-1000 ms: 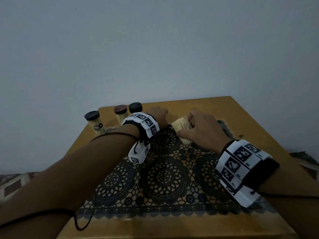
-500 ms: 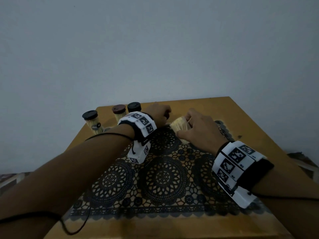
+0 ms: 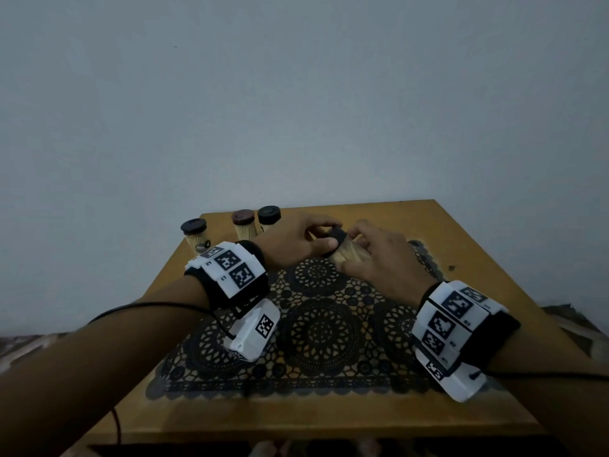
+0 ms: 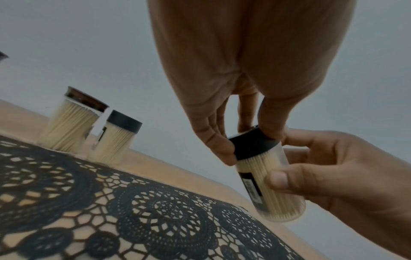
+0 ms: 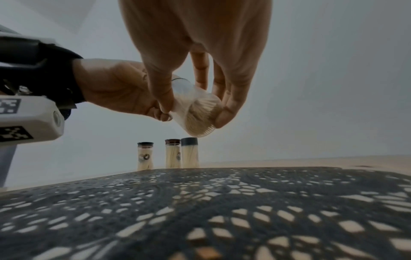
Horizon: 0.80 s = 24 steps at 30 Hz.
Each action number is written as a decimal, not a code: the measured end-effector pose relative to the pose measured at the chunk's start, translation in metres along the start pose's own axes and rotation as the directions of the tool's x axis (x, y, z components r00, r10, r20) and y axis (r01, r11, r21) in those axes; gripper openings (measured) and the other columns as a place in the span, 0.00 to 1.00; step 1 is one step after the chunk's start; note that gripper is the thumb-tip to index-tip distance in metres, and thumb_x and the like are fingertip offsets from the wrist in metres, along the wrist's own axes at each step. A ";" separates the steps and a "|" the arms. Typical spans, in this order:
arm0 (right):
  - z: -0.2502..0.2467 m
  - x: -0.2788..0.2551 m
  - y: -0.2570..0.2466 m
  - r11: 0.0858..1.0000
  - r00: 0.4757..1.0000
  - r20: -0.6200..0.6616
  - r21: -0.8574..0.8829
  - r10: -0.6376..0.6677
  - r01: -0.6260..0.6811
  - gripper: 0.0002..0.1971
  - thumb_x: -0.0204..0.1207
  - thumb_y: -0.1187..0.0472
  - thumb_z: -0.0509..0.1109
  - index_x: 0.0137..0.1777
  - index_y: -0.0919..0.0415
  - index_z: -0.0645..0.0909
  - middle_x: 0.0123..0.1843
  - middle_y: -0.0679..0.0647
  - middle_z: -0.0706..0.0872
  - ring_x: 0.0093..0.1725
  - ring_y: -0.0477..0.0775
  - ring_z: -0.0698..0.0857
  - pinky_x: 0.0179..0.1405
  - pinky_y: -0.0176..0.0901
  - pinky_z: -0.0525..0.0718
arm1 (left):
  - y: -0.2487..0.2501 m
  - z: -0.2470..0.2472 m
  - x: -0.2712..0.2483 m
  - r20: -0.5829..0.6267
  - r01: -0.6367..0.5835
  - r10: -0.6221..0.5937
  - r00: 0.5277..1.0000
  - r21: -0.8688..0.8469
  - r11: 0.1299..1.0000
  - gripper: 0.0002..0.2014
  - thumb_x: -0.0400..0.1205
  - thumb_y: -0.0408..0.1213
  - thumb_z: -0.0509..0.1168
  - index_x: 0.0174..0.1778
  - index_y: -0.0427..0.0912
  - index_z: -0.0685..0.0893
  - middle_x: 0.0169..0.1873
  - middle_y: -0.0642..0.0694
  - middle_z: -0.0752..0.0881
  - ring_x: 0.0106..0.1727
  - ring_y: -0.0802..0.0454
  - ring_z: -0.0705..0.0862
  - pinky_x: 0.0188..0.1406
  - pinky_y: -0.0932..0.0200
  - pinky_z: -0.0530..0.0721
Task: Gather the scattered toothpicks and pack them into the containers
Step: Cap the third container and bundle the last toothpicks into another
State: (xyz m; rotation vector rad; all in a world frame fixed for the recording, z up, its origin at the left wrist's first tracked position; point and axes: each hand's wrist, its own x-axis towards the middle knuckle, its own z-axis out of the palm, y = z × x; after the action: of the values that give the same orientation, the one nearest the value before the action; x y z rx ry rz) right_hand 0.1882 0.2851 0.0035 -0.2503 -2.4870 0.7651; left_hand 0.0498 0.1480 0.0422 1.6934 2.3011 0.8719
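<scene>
Wooden table, tilted container held above lace mat

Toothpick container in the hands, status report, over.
Left hand pinches the black cap. Right hand grips the toothpick container, tilted above the lace mat. Three capped containers stand behind, nothing in the way.

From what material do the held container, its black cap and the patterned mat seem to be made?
Held container: probably clear plastic, since the toothpicks show through its wall.
Black cap: matte, opaque, likely plastic.
Patterned mat: dark openwork lace, perhaps vinyl or fabric; the table shows through its holes.
</scene>
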 end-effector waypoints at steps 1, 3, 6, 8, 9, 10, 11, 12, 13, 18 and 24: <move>0.000 -0.001 -0.004 1.000 1.000 -0.009 -0.008 -0.020 0.020 0.18 0.68 0.55 0.80 0.56 0.56 0.80 0.49 0.53 0.85 0.45 0.53 0.83 0.39 0.46 0.81 | 0.000 -0.001 -0.004 -0.002 0.006 -0.006 1.000 -0.004 1.000 0.22 0.83 0.42 0.65 0.73 0.44 0.77 0.58 0.45 0.87 0.48 0.65 0.84 0.53 0.66 0.82; 0.002 -0.002 -0.009 0.997 0.997 -0.030 -0.031 -0.065 0.064 0.18 0.69 0.56 0.80 0.57 0.58 0.81 0.49 0.53 0.85 0.45 0.53 0.83 0.38 0.44 0.79 | 0.001 -0.003 -0.010 -0.016 0.012 -0.012 1.000 -0.016 1.000 0.19 0.84 0.43 0.65 0.70 0.43 0.80 0.54 0.44 0.89 0.52 0.55 0.87 0.55 0.57 0.84; 0.008 0.001 -0.017 0.985 0.989 -0.047 -0.108 -0.142 0.137 0.19 0.70 0.55 0.78 0.59 0.59 0.81 0.50 0.54 0.84 0.46 0.53 0.80 0.40 0.42 0.75 | 0.003 -0.005 -0.018 -0.061 0.041 -0.044 0.997 -0.060 0.997 0.12 0.85 0.48 0.62 0.50 0.45 0.86 0.38 0.47 0.90 0.37 0.51 0.88 0.40 0.55 0.84; 0.013 0.002 -0.023 0.970 0.981 -0.038 -0.161 -0.188 0.180 0.20 0.71 0.54 0.76 0.62 0.59 0.81 0.51 0.54 0.85 0.46 0.51 0.79 0.42 0.41 0.74 | 0.003 -0.009 -0.021 -0.068 0.124 -0.127 0.990 -0.043 0.991 0.21 0.84 0.55 0.58 0.41 0.42 0.85 0.32 0.42 0.88 0.30 0.47 0.85 0.34 0.52 0.82; 0.015 0.001 -0.027 0.970 0.981 -0.040 -0.164 -0.190 0.181 0.20 0.72 0.53 0.76 0.62 0.59 0.82 0.51 0.53 0.85 0.45 0.50 0.79 0.40 0.40 0.72 | 0.003 -0.013 -0.023 -0.051 0.151 -0.152 0.987 -0.028 0.988 0.25 0.84 0.58 0.57 0.40 0.39 0.85 0.32 0.39 0.87 0.31 0.44 0.85 0.34 0.49 0.82; 0.015 0.001 -0.030 0.976 0.984 -0.051 -0.141 -0.172 0.164 0.19 0.72 0.52 0.76 0.61 0.59 0.82 0.50 0.52 0.86 0.44 0.49 0.79 0.38 0.38 0.73 | 0.005 -0.017 -0.024 -0.028 0.158 -0.159 0.987 -0.018 0.987 0.26 0.84 0.58 0.56 0.42 0.37 0.85 0.34 0.38 0.87 0.33 0.44 0.85 0.37 0.47 0.83; 0.014 0.001 -0.034 0.986 0.988 -0.066 -0.093 -0.143 0.136 0.19 0.71 0.52 0.77 0.60 0.59 0.84 0.49 0.52 0.87 0.43 0.49 0.81 0.36 0.38 0.76 | 0.004 -0.021 -0.026 -0.015 0.149 -0.150 0.989 -0.041 0.988 0.24 0.85 0.56 0.57 0.46 0.37 0.85 0.38 0.39 0.88 0.36 0.47 0.86 0.40 0.46 0.83; 0.013 0.001 -0.037 0.994 0.991 -0.080 -0.033 -0.110 0.107 0.19 0.71 0.52 0.77 0.60 0.59 0.85 0.48 0.52 0.88 0.43 0.50 0.84 0.37 0.41 0.80 | 0.004 -0.025 -0.028 -0.002 0.128 -0.130 0.992 -0.117 0.985 0.17 0.85 0.50 0.60 0.53 0.40 0.84 0.44 0.42 0.88 0.42 0.50 0.86 0.43 0.48 0.84; 0.010 0.002 -0.039 0.996 0.993 -0.087 0.023 -0.082 0.084 0.19 0.71 0.53 0.77 0.60 0.59 0.86 0.49 0.52 0.89 0.44 0.50 0.85 0.39 0.45 0.83 | 0.004 -0.029 -0.031 0.018 0.103 -0.102 0.995 -0.206 0.973 0.13 0.85 0.44 0.63 0.61 0.43 0.81 0.51 0.45 0.87 0.49 0.50 0.86 0.48 0.51 0.86; 0.005 -0.004 -0.042 0.993 0.996 -0.054 0.086 -0.076 0.081 0.19 0.68 0.53 0.80 0.59 0.54 0.87 0.48 0.47 0.89 0.45 0.43 0.84 0.39 0.32 0.79 | 0.003 -0.034 -0.050 -0.017 0.018 -0.021 1.000 -0.168 0.986 0.19 0.81 0.37 0.69 0.68 0.45 0.80 0.49 0.47 0.89 0.48 0.53 0.88 0.51 0.55 0.87; 0.008 -0.014 -0.049 0.993 0.995 -0.031 0.063 -0.096 0.098 0.18 0.68 0.52 0.81 0.57 0.54 0.86 0.48 0.47 0.88 0.42 0.43 0.83 0.35 0.27 0.77 | 0.011 -0.033 -0.059 -0.042 0.055 -0.053 0.998 0.053 0.997 0.18 0.83 0.50 0.64 0.63 0.43 0.83 0.46 0.51 0.88 0.44 0.54 0.88 0.43 0.62 0.84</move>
State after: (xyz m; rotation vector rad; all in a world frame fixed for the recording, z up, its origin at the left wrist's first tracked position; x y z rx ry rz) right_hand 0.1947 0.2360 0.0196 -0.1154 -2.4243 0.7943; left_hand 0.0645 0.0846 0.0623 1.6411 2.4056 0.8493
